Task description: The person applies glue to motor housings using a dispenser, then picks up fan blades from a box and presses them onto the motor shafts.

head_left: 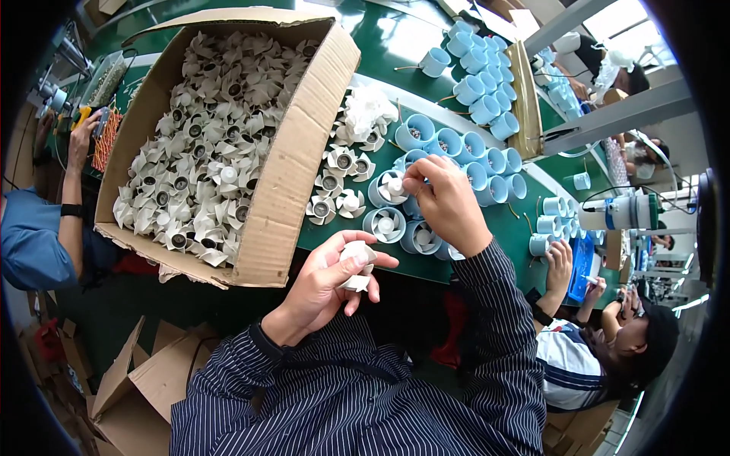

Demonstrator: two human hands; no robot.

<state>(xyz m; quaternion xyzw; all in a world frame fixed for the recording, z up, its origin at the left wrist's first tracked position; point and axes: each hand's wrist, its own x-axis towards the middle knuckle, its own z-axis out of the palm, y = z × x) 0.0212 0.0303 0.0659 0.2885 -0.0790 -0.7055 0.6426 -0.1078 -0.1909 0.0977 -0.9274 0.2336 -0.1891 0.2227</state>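
My left hand (323, 277) is closed around a white plastic fan impeller (357, 266), held in front of the table edge. Pinched together, the fingers of my right hand (447, 199) are at the edge of another white impeller (391, 187), which sits at the mouth of a light blue cylindrical housing (376, 199). Just nearer, a blue housing (382, 232) has an impeller inside it, and one beside it (422, 245) also holds one. Loose impellers (329, 182) lie on the table left of the housings. My right hand hides part of the housing group.
A large cardboard box (293, 175) full of impellers stands at the left. More blue housings (475, 72), some with wires, stand farther back on the green table (395, 42). A crumpled white bag (369, 110) lies beyond the loose impellers. Co-workers (585, 342) sit right and left.
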